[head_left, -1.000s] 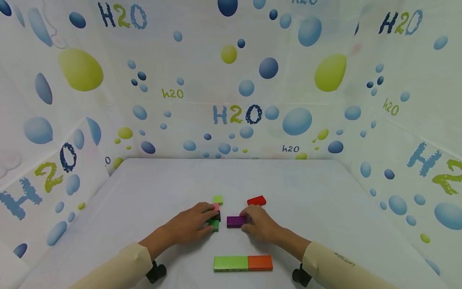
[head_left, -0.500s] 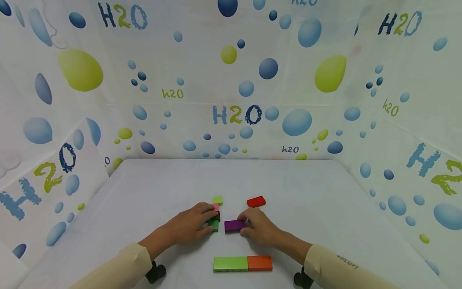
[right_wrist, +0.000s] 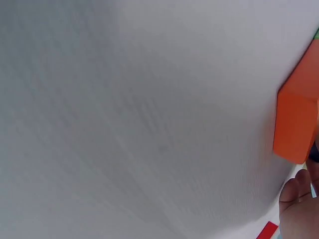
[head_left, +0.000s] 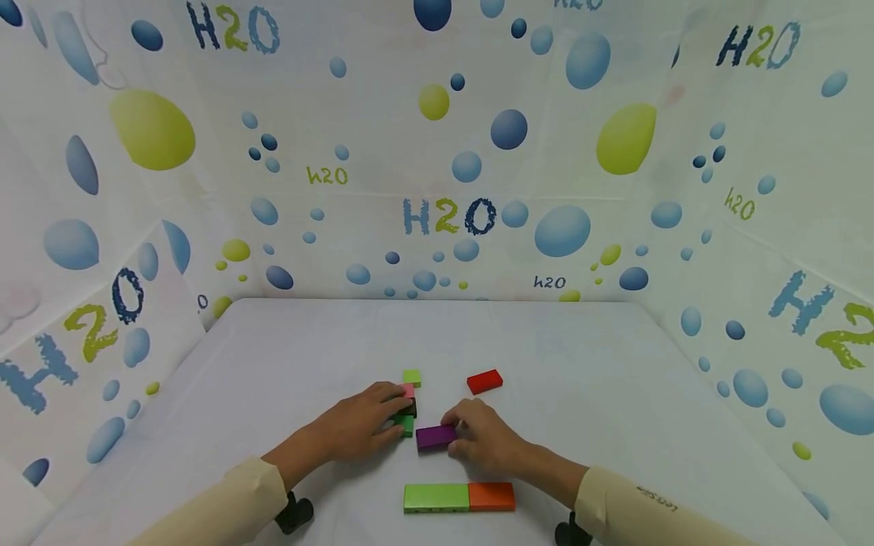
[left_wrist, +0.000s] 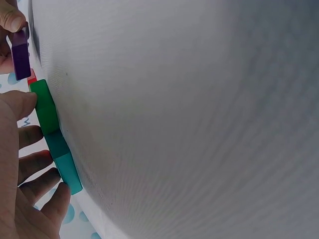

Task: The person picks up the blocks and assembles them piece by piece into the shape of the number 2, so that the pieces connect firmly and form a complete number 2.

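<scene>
My right hand (head_left: 488,436) pinches a purple block (head_left: 434,437) by its right end, thumb on the near side and fingers on the far side. The block sits slightly tilted, just right of a green block (head_left: 407,426). My left hand (head_left: 355,425) rests against a small group of blocks, its thumb by the green one. In the left wrist view, its fingers touch that green block and a teal block (left_wrist: 67,167) joined end to end with it. A pink block (head_left: 409,390) and a black block (head_left: 413,408) show beside the left fingertips, partly covered.
A small lime block (head_left: 412,378) lies behind the group, and a red block (head_left: 485,381) lies at an angle behind the right hand. Nearer, a long lime block (head_left: 437,498) and an orange block (head_left: 492,497) lie end to end on the white table (head_left: 307,334).
My right hand has brought the purple block toward me and to the left, closer to the green block, and the block has turned slightly. The left hand stays in place.
</scene>
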`<state>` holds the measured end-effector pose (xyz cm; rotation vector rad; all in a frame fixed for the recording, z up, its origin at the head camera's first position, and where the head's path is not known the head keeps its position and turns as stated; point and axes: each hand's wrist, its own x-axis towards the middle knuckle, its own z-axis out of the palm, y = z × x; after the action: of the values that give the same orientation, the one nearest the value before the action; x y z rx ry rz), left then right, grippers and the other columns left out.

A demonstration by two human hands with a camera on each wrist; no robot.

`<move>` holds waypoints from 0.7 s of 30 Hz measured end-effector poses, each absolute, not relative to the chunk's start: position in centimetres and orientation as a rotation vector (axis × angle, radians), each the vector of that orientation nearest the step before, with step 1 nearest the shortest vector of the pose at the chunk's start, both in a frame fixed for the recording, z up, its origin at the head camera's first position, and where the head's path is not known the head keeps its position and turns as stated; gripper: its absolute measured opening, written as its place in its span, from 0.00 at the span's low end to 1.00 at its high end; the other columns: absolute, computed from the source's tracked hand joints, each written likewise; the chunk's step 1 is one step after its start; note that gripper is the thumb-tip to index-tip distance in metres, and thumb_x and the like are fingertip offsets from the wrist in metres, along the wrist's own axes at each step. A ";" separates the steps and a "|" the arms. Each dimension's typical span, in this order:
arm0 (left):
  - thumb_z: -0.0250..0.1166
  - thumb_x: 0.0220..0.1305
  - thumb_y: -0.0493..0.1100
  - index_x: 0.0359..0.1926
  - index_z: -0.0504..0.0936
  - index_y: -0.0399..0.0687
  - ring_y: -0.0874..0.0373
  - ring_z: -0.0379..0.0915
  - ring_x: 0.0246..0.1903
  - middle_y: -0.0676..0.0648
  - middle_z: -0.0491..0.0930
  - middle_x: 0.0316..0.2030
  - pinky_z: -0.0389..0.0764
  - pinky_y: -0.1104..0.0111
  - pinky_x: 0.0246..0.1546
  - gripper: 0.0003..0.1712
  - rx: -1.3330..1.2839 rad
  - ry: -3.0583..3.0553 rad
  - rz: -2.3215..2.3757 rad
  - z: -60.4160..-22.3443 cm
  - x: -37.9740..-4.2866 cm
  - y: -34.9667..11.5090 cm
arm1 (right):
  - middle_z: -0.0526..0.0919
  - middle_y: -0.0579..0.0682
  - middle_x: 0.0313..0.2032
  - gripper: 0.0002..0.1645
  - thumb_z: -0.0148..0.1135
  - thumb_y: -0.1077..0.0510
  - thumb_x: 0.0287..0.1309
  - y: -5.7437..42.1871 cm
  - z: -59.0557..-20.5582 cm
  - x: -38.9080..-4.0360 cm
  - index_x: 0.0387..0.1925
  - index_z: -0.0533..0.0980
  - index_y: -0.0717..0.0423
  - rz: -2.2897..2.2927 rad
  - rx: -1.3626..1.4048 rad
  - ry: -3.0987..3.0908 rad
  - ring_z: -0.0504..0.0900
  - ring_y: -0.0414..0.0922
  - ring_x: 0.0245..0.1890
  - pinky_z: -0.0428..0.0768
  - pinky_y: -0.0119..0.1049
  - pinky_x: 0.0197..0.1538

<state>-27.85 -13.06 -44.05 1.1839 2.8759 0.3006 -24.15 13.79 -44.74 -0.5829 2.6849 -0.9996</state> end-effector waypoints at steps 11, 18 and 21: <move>0.59 0.74 0.55 0.71 0.72 0.49 0.50 0.64 0.69 0.46 0.68 0.70 0.73 0.53 0.66 0.30 1.181 2.864 0.316 -44.0 -28.0 -13.1 | 0.77 0.35 0.46 0.20 0.71 0.58 0.60 13.3 -44.6 -23.8 0.54 0.78 0.45 -0.983 -0.658 2.630 0.72 0.38 0.50 0.78 0.33 0.53; 0.60 0.73 0.56 0.71 0.73 0.49 0.51 0.64 0.69 0.46 0.68 0.69 0.74 0.54 0.65 0.31 1.191 2.869 0.309 -44.2 -28.0 -13.1 | 0.76 0.35 0.47 0.20 0.71 0.59 0.61 13.2 -44.5 -23.6 0.53 0.79 0.44 -0.967 -0.707 2.589 0.70 0.36 0.48 0.76 0.31 0.51; 0.60 0.73 0.56 0.70 0.73 0.49 0.51 0.65 0.69 0.46 0.69 0.69 0.74 0.54 0.65 0.30 1.191 2.876 0.306 -44.2 -28.0 -13.1 | 0.76 0.35 0.46 0.19 0.71 0.59 0.61 13.2 -44.3 -23.5 0.53 0.79 0.45 -0.944 -0.746 2.575 0.69 0.35 0.47 0.75 0.30 0.51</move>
<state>-28.00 -13.10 -44.19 1.1909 2.8761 0.3064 -23.50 13.17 -44.34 -0.7461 2.5754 -0.9442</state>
